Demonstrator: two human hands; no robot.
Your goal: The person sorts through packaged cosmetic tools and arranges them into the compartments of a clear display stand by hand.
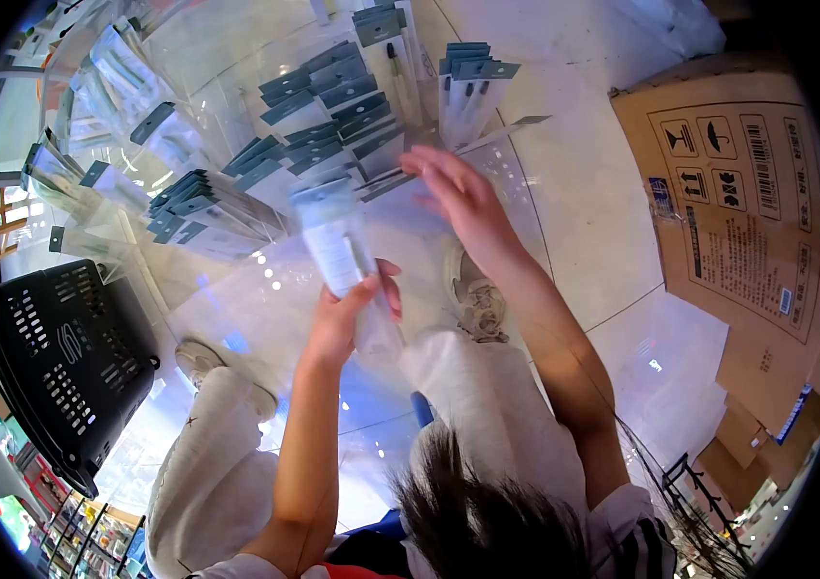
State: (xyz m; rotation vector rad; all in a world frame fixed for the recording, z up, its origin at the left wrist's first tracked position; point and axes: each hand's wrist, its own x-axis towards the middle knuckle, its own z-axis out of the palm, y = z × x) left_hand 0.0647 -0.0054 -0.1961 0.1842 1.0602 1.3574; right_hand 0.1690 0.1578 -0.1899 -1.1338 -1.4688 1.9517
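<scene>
My left hand (pixel 345 314) is closed around a clear plastic packet (pixel 333 249) with a grey header strip and a white insert. The packet is held upright and looks slightly blurred. Fingers stretched and a little apart, my right hand (pixel 463 198) is raised to the right of it with nothing visible in it. Beyond both hands, rows of similar packets with dark grey headers (pixel 333 96) lie overlapped on the floor. Close to my right fingertips is a small group of packets (pixel 473 87) showing slim dark-tipped items inside.
A black plastic basket (pixel 68 357) stands at the left. To the right is a large printed cardboard box (pixel 738 203). More packets (pixel 203 207) lie at the left on the tiled floor (pixel 574 203), near my shoes (pixel 476 294). A wire rack (pixel 695 502) is at lower right.
</scene>
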